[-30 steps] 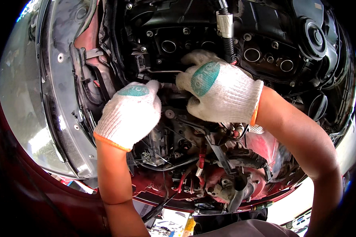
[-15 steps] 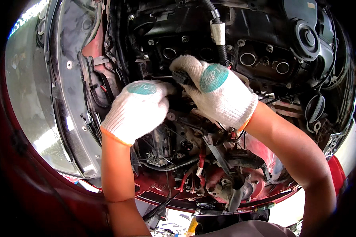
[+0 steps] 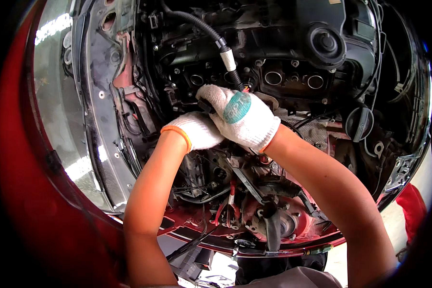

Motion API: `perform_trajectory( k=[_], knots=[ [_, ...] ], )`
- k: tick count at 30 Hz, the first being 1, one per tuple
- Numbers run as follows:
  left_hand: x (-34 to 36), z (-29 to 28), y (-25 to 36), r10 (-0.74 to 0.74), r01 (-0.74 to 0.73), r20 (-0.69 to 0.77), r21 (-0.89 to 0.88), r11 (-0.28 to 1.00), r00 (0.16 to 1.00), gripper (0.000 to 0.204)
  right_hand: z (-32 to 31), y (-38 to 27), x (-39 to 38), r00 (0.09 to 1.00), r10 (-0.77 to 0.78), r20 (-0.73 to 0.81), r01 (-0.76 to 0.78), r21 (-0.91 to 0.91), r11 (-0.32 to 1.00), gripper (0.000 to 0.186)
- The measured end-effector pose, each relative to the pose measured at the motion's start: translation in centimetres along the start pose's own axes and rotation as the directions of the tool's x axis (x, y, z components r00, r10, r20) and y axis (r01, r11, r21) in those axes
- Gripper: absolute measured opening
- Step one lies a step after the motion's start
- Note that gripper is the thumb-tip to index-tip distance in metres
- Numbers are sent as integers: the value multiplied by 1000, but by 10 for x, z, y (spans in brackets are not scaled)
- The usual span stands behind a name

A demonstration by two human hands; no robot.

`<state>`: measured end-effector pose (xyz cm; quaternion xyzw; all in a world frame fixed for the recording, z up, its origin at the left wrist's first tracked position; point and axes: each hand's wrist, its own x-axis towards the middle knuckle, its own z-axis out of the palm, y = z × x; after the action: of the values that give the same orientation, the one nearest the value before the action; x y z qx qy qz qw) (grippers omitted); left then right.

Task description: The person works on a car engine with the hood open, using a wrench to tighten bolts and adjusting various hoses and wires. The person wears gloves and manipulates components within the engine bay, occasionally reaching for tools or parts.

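Both my hands wear white knitted gloves and are together over the dark engine. My right hand [image 3: 242,117], with a teal patch on its glove, has its fingers closed round a small black plastic piece [image 3: 205,106]. My left hand [image 3: 197,132] is just below it, partly underneath, its fingers hidden. Above them a corrugated black hose [image 3: 211,33] with a white wrap runs down to coloured wires [image 3: 246,89]. Round openings [image 3: 273,78] in the engine top lie to the right of the hose.
Dark red bodywork [image 3: 26,187] and a windscreen [image 3: 55,72] fill the left side. A round black cap [image 3: 360,124] and pulley-shaped cover [image 3: 325,43] are on the right. Brackets, cables and a metal hub [image 3: 283,223] lie between my forearms. A red object [image 3: 410,211] is at the right edge.
The view has shifted. My left hand has moved in beneath my right, so the hands overlap. The black piece, unseen a second ago, shows in my right fingers.
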<state>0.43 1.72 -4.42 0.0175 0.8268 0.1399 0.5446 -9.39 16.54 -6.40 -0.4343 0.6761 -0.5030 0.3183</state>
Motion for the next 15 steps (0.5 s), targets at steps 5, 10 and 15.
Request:
perform_trajectory(
  k=[5,10,15],
  knots=[
    [15,-24,11,-91,95,240,-6,995,966,49,-3,0,-2,1000,-1,-24,1,-32,999,40],
    [32,-11,10,-273,256,195,109,960,942,66,-10,-2,-4,1000,-29,2,29,-11,1000,48],
    [23,-24,32,-275,249,152,173,953,949,63,-6,2,-4,1000,-11,-1,11,-27,1000,48]
  ],
)
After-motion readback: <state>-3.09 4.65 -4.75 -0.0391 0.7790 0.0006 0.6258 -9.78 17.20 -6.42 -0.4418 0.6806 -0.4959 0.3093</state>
